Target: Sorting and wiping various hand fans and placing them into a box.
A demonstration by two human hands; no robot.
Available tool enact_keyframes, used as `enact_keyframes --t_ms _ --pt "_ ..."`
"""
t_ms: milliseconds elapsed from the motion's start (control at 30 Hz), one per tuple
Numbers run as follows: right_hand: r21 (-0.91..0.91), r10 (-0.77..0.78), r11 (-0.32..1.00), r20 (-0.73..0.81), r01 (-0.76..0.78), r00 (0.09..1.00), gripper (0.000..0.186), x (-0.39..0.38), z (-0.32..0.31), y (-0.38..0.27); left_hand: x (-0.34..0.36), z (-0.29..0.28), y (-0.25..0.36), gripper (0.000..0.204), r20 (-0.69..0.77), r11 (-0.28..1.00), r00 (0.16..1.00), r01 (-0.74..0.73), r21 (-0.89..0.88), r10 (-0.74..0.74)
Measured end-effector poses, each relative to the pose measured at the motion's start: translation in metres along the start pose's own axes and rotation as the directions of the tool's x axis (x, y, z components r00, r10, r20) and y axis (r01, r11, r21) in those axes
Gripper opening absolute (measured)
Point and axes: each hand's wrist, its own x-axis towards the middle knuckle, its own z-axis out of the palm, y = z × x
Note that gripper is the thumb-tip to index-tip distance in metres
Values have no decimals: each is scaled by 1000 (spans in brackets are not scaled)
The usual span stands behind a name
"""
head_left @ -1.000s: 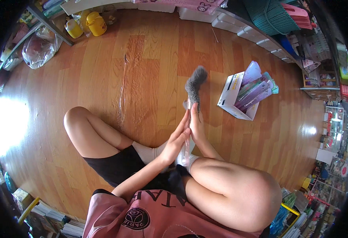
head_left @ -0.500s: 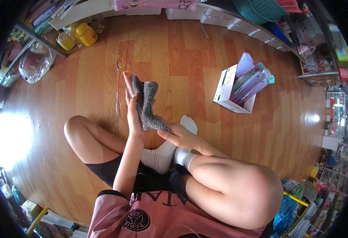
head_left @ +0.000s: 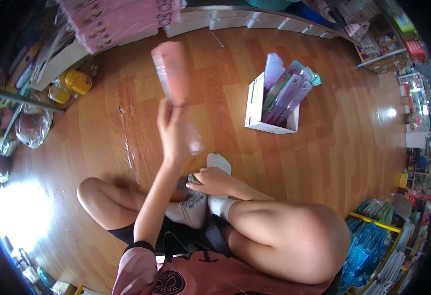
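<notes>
My left hand [head_left: 172,129] is raised over the floor, its fingers closed round a long pink object [head_left: 174,73] that is smeared by motion. The object's upper part is broad with a pale printed side, and a clear end [head_left: 194,142] shows below the hand; its exact kind cannot be made out. Low between my legs, my right hand [head_left: 216,182] has its fingers closed on a fuzzy grey cloth [head_left: 182,185], mostly hidden behind the hand and close to my white-socked feet [head_left: 219,162].
Ahead to the right, a white box [head_left: 255,105] holds several purple and green plastic packs. Pink wrapped packages [head_left: 112,24] and white drawers [head_left: 225,22] line the far side. Yellow containers [head_left: 79,82] stand at far left; blue plastic bags [head_left: 365,246] lie in a yellow-edged rack at right.
The grey cloth has come away from the pink object and moved down toward my feet with my right hand. My left hand has lifted the pink object farther forward. The view has shifted.
</notes>
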Motion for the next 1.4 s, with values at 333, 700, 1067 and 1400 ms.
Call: enact_keyframes --t_ms 333,700,1067,1400 --pt "302 151 952 -586 42 796 17 -131 -77 -60 11 160 -48 24 548 975 836 -93 201 -33" --pt "555 704 710 -553 -433 446 55 -96 -21 152 12 192 -77 31 441 981 885 -190 46 151" --pt "804 766 593 -551 -36 331 72 -122 -80 194 12 141 -129 68 509 711 837 -482 512 201" --pt "822 785 534 -569 197 245 37 -92 -76 203 22 125 -185 82 599 871 701 64 488 -387"
